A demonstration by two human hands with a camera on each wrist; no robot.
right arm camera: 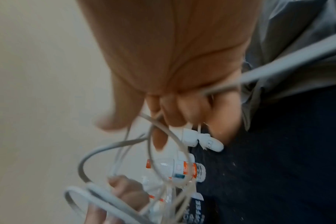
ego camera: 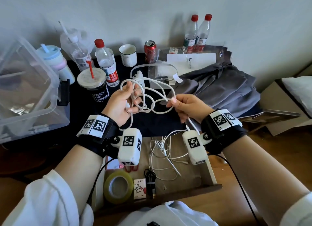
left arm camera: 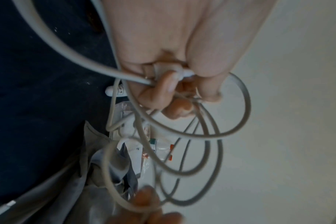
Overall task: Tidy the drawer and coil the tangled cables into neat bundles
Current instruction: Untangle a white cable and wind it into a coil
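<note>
Your left hand [ego camera: 120,104] gripped several loops of the white cable [ego camera: 152,106], fingers curled round the gathered strands, while your right hand [ego camera: 187,107] pinched one loop of it between thumb and fingertips. You held the cable in the air above the dark tabletop [ego camera: 160,124], behind the open drawer [ego camera: 211,171]. Its loose coils spread crosswise between your two hands, the long axis running left to right, and one end trailed down past your right wrist toward the drawer.

The left wrist view showed what the head view did not: a white connector [left arm camera: 188,73] tucked against your curled fingers [left arm camera: 168,84], with loops fanning away below them. The right wrist view was blurred; it showed strands passing under your fingertips [right arm camera: 159,139] and a white plug-shaped item [right arm camera: 201,140] lying on the dark surface beyond.

Only the head view showed the drawer's contents: a tangle of thin white cables [ego camera: 162,151], a bundled black cable [ego camera: 150,182], a roll of tape [ego camera: 118,187] and a small card [ego camera: 139,188]. Bottles [ego camera: 106,62], a coffee cup [ego camera: 94,85] and a grey garment [ego camera: 224,89] stood or lay on the tabletop behind.
</note>
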